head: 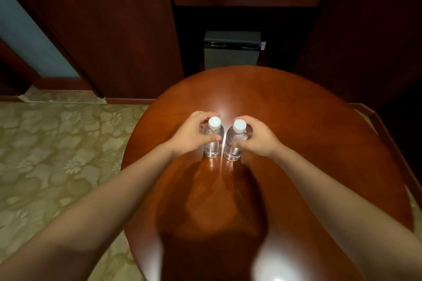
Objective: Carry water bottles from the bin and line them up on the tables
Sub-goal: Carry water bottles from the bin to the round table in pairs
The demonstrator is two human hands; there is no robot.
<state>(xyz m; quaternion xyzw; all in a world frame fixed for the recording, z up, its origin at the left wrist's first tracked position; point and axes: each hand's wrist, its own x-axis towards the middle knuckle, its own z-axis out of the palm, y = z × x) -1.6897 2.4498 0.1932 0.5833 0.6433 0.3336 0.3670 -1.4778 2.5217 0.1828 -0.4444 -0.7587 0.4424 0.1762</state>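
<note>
Head camera shows the fingers of the left hand curled round the left bottle, thumb on the near side, while the right hand wraps the right bottle the same way. Both clear bottles stand upright with white caps on, just beside each other with a thin gap between, their bases on the glossy round table near its middle. Beyond the table's far edge a grey box sits against dark wood panelling, and patterned green carpet lies to the left
</note>
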